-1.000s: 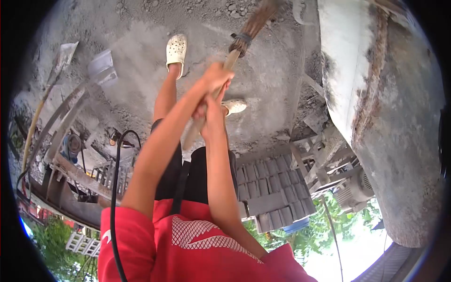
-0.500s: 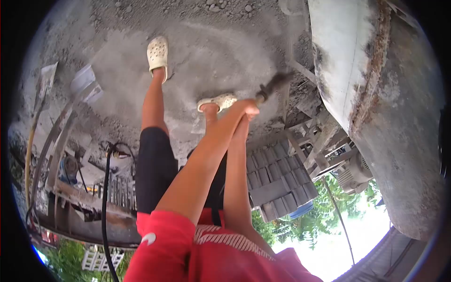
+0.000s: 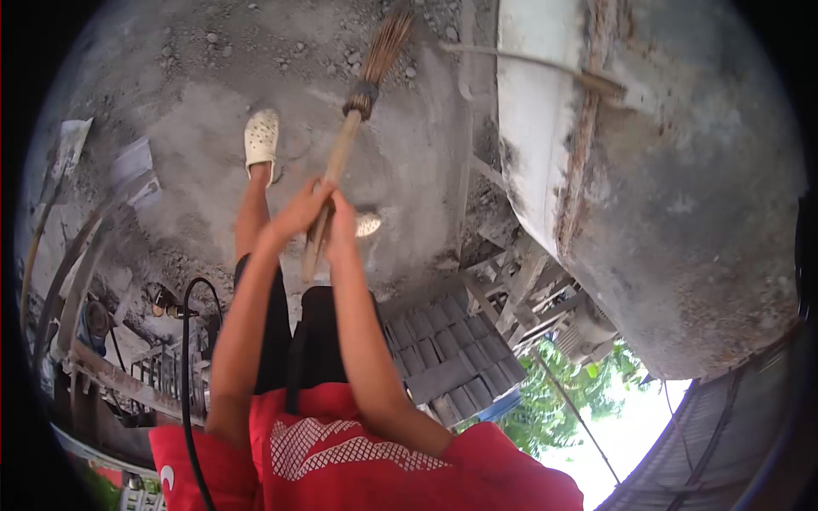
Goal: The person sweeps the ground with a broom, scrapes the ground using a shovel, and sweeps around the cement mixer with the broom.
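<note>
**One broom (image 3: 344, 143) over dusty ground (image 3: 417, 170)**

The broom has a pale wooden handle (image 3: 342, 150), a dark band (image 3: 362, 95) and thin, stiff brown bristles (image 3: 388, 44). It stretches out in front of the person, its long axis slanting from near left to far right, bristles at the far end. The left hand (image 3: 302, 206) and right hand (image 3: 342, 220) both have fingers closed round the handle. Two cream clogs (image 3: 262, 138) show, one either side of it.

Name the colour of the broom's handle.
The broom's handle is pale tan, seen best in the head view.
</note>
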`<state>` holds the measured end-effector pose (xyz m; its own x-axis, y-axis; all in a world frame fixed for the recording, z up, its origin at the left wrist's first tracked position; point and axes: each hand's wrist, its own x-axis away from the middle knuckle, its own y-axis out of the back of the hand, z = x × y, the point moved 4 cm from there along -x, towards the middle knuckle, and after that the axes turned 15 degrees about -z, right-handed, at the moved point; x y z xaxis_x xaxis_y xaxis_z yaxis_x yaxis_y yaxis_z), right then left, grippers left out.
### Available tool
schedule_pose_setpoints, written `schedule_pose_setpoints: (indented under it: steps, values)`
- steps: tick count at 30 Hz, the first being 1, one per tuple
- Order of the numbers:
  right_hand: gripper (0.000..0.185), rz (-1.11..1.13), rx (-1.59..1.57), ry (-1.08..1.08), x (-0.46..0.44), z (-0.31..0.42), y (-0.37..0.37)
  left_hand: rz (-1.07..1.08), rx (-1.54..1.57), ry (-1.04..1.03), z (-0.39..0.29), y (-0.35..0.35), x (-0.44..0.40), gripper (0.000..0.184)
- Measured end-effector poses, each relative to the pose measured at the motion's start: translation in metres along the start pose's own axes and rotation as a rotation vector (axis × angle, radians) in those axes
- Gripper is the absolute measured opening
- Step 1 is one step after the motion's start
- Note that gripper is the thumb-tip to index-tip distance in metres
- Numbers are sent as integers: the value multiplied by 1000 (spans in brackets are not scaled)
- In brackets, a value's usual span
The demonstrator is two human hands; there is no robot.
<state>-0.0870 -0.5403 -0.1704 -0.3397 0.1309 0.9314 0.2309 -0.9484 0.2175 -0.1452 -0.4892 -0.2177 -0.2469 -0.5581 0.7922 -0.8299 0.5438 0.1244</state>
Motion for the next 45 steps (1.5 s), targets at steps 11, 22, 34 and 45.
schedule_pose_setpoints:
  steps: [11,22,34,45]
  values:
    - [41,197,-167,-181,-69,42,-57,75,-264,2,-71,58,82,31]
    - [18,-360,74,94,-187,141,25,402,-156,-171,-70,-46,-22,26]
    - [22,-106,434,91,-17,156,-6,125,236,418,-123,-65,146,30]
    - [8,-130,664,432,-170,224,-50,142,635,412,-89,-127,-14,24]
